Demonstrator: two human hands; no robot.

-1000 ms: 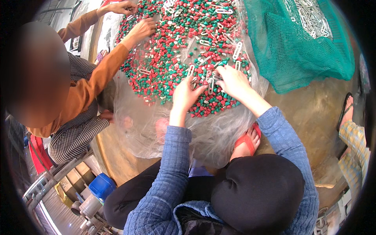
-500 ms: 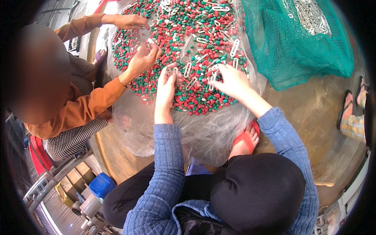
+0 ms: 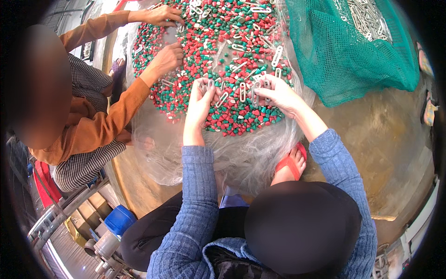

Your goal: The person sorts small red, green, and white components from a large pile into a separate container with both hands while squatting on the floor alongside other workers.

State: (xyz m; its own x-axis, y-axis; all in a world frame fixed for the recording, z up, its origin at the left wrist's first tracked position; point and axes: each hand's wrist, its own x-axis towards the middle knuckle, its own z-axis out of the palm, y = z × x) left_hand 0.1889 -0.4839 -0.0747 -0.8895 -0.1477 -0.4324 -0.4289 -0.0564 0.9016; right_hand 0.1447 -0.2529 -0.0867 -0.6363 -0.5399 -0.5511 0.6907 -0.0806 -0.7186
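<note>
Red, green and white pebble-like pieces (image 3: pixel 241 118) lie spread before me, with long oval metal links (image 3: pixel 242 92) scattered among them. Over the near part of the spread, my left hand (image 3: pixel 200 100) pinches what looks like a metal link, largely hidden by the fingers. My right hand (image 3: pixel 282 96) is closed on a couple of grey metal links (image 3: pixel 255 94) that stick out past its fingertips, just above the pieces. Another link (image 3: pixel 222 99) lies close to my left fingertips.
A co-worker's hands (image 3: pixel 162 16) pick at the far left of the spread. Thin clear plastic sheeting (image 3: pixel 186 160) lies under the pieces. At the right, a green mesh net (image 3: pixel 353 60) borders a heap of metal links (image 3: pixel 367 18). My foot in a red sandal (image 3: pixel 292 163) is near the sheeting.
My right hand has closed on links and turned slightly inward; my left hand has barely shifted. The co-worker's hands have moved, one onto the pieces. The feet at far right have shifted.
</note>
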